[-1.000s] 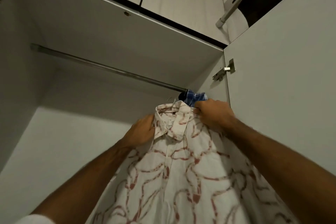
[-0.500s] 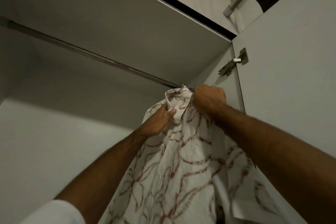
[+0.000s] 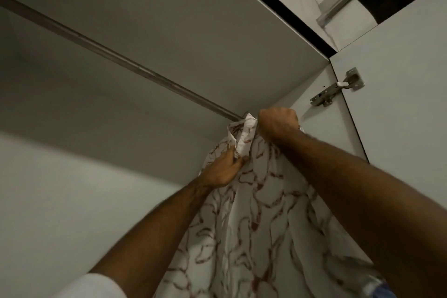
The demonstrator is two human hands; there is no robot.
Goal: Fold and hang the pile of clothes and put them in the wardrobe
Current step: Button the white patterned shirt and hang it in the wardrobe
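- A white sleeve point(image 3: 92, 285) covers the upper left arm at the near left edge; both forearms reach up and away into the wardrobe.
- The shirt point(image 3: 254, 225), white with a red-brown line pattern, hangs down between the two forearms and fills the near middle of the view, its lower part running out of the bottom edge.
- A small patch of blue cloth point(image 3: 384, 291) shows at the near right corner, beside the shirt's hem; what it belongs to cannot be told.
- The left hand point(image 3: 222, 169) grips the shirt's left front edge just below the collar, fingers curled round the fabric with the thumb pressed on top.
- The right hand point(image 3: 278, 123) sits higher and farther, a closed fist clamped on the top of the shirt at the collar; what else it may hold inside the fist is hidden.
- The collar point(image 3: 242, 133) is bunched between the two hands, its top touching or just under the right end of the rail; a hanger cannot be made out.
- The rail point(image 3: 121, 60), a metal bar, runs from far left down to the collar at the right.
- The shelf point(image 3: 193, 19) lies just above the rail as the compartment's grey top panel.
- The hinge point(image 3: 338, 87) is fixed to the wardrobe's right side, joining the open door point(image 3: 399, 104).
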